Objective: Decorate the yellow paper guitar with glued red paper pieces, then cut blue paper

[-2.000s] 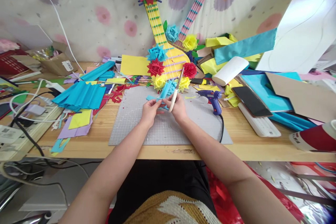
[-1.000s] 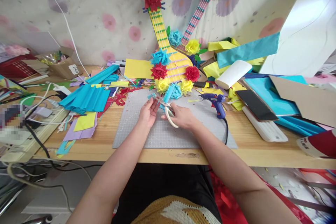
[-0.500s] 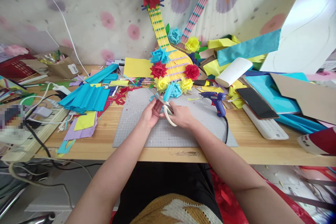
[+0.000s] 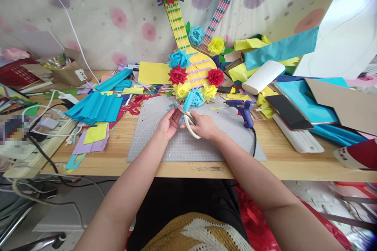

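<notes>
My right hand [image 4: 206, 126] grips white-handled scissors [image 4: 192, 128]. Their blades point up and left, over the fingers of my left hand [image 4: 168, 124]. That hand is half curled, palm up, and pinches a small piece of blue paper [image 4: 170, 107] near its fingertips; much of the paper is hidden by the blades and fingers. Just beyond the scissors stands a rolled blue paper strip [image 4: 188, 100], beside a blue paper flower [image 4: 198, 98]. Both hands are above a grey cutting mat [image 4: 153, 147].
A yellow paper guitar [image 4: 196, 64] with paper flowers leans against the wall. Right of my hands lies a blue glue gun [image 4: 243, 110], then a phone [image 4: 290, 111] and a paper cup [image 4: 357, 155]. Pleated blue paper [image 4: 96, 108] and a power strip [image 4: 38, 151] are left.
Two seconds ago both hands met on the blue paper with the scissors pointing up. The scissors have since swung left to my left hand's fingers. Over the last half second the hands barely move.
</notes>
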A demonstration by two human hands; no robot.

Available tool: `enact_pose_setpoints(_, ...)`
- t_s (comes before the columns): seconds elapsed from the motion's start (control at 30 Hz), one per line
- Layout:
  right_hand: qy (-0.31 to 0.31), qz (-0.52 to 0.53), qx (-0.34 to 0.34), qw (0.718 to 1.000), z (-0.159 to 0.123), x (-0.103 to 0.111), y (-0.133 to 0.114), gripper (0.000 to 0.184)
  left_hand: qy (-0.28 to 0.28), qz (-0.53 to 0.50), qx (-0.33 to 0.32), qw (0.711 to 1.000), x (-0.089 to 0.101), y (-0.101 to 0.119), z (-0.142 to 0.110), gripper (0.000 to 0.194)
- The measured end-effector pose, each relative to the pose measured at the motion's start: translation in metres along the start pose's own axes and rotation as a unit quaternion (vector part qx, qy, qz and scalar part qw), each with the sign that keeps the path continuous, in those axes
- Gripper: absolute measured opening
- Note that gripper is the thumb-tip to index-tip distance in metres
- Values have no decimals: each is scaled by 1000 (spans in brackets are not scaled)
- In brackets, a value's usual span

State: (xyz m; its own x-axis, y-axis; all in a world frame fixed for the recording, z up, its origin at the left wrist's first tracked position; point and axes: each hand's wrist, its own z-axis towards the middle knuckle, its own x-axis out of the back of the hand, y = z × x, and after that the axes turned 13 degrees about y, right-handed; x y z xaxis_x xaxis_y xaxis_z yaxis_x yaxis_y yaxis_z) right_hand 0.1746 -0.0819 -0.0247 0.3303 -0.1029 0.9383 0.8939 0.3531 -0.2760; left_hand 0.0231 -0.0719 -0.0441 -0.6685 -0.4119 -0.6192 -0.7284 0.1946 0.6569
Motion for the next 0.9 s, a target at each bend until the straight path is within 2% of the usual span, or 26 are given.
enact_pose_setpoints(0.33, -22, 90, 18, 996, 3, 3, 16, 46, 24, 15, -66, 997, -6, 3, -8, 5)
enact_pose_setpoints(0.53, -62, 188, 19, 980, 4, 13, 23, 43, -2, 44, -97, 994, -5, 6, -8, 7)
enact_pose_setpoints(0.67, -103, 247, 31, 963, 4, 21, 30, 45, -2, 73, -101, 992, -4, 7, -9, 10)
enact_pose_setpoints(0.9, -141, 278, 13, 950, 5, 23, 37, 44, 6, 125, -102, 987, -5, 10, -7, 16)
